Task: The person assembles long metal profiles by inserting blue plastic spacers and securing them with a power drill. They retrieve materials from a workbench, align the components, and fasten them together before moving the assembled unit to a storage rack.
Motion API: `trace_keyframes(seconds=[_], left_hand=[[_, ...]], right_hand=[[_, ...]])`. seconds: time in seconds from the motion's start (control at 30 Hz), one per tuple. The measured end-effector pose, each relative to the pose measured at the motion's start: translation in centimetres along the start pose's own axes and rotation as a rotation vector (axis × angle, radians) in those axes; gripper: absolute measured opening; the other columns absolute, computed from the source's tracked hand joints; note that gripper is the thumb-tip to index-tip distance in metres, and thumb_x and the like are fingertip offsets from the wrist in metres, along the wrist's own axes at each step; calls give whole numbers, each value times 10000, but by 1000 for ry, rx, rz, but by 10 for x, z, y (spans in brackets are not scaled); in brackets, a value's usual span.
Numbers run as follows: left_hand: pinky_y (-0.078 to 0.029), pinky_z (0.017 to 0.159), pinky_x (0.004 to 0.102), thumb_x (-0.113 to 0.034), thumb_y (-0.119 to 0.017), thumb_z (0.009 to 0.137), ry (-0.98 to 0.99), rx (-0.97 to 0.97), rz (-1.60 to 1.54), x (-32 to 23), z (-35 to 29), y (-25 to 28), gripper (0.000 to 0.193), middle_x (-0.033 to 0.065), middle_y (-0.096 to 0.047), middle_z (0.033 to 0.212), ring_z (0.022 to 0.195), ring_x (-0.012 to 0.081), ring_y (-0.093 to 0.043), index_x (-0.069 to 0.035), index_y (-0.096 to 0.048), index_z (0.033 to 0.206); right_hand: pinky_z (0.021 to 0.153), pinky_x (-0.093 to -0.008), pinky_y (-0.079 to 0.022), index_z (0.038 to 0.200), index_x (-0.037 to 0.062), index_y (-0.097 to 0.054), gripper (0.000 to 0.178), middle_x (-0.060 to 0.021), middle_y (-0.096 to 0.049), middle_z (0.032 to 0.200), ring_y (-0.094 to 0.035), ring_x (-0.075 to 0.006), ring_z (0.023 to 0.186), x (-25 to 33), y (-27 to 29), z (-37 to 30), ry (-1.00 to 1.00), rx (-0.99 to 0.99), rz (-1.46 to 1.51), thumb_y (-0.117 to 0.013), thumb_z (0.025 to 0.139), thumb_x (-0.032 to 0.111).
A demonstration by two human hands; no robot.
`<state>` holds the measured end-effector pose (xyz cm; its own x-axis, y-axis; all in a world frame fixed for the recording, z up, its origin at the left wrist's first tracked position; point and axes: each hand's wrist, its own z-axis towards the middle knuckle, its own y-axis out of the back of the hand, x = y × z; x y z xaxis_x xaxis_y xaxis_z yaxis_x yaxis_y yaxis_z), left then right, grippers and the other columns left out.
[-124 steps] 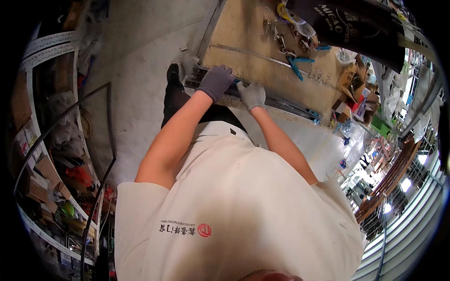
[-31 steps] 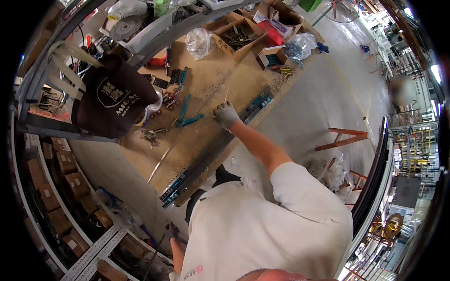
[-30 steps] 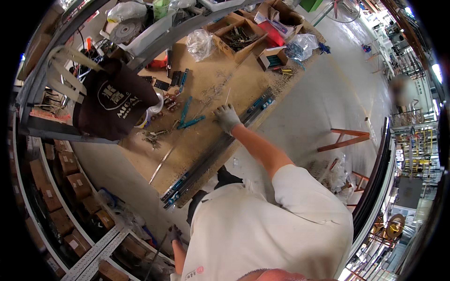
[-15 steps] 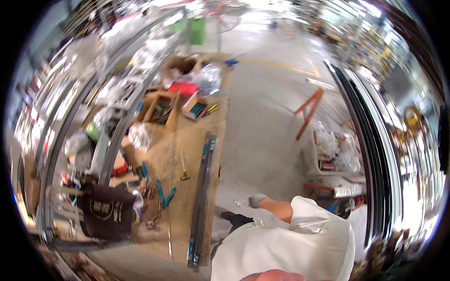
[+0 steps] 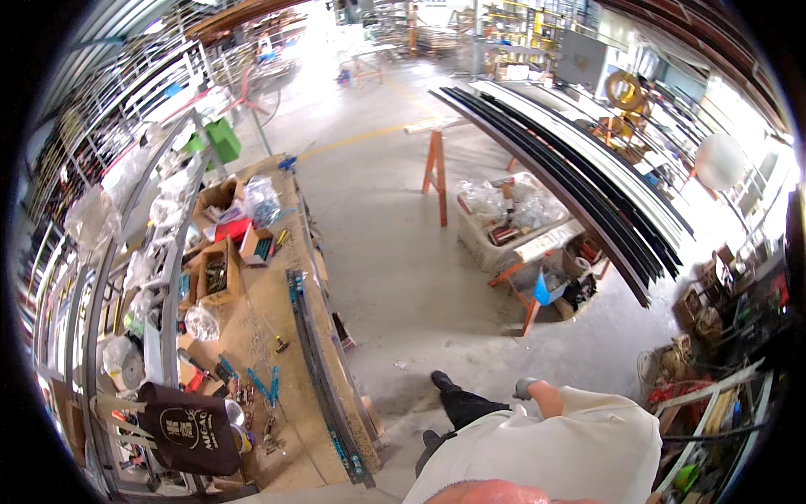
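Observation:
My right hand [image 5: 525, 388], in a grey glove, hangs low beside my white shirt [image 5: 537, 449], over the concrete floor. Its fingers are too small to make out, and nothing is seen in it. My left hand is out of view. To my left a workbench [image 5: 277, 332] carries two long dark metal profiles [image 5: 323, 378] with teal marks along its near edge. Teal-handled pliers [image 5: 274, 388], a yellow-handled tool [image 5: 281, 343] and open cardboard boxes [image 5: 220, 270] lie on it. Neither hand touches any of these.
Long black and white bars [image 5: 579, 168] rest on orange trestles [image 5: 435, 172] at the right. Below them stand a white bin [image 5: 483, 239] of plastic wrap and a second container [image 5: 579, 281]. A brown bag [image 5: 189, 428] hangs at the bench's left. Scrap [image 5: 672, 361] lies far right.
My view has swung to the right, so the bench sits further left and the bars lie more across the picture. My feet and right hand have shifted in view; the picture is sharper.

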<state>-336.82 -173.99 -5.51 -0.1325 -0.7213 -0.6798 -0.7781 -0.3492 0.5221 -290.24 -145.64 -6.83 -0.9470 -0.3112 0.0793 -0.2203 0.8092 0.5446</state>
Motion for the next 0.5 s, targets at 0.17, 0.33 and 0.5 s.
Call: trace_keyframes(seconds=[0.17, 0.33, 0.5], left_hand=[[-537, 622, 418, -333, -680, 956, -119, 113, 128, -30, -38, -51, 304, 152, -728, 796, 659, 257, -696, -32, -716, 937], [-537, 630, 416, -337, -672, 956, -276, 304, 326, -74, -78, -155, 319, 158, -731, 789, 659, 262, -700, -24, -723, 921], [-536, 637, 415, -342, -664, 956, -392, 402, 559, -119, -120, -266, 336, 164, -734, 783, 659, 267, -703, -16, -730, 905]], right_hand=[[888, -439, -565, 985, 91, -805, 426, -125, -786, 979, -740, -304, 952, -69, -56, -91, -153, -73, 383, -583, 926, 450], [926, -466, -559, 1097, 105, -783, 406, -162, -768, 1100, -728, -356, 1030, -182, -116, -112, -183, -291, 509, -590, 926, 419], [974, -469, -548, 1200, 107, -749, 434, -184, -746, 1166, -701, -379, 1108, -263, -149, -163, -218, -423, 743, -591, 922, 402]])
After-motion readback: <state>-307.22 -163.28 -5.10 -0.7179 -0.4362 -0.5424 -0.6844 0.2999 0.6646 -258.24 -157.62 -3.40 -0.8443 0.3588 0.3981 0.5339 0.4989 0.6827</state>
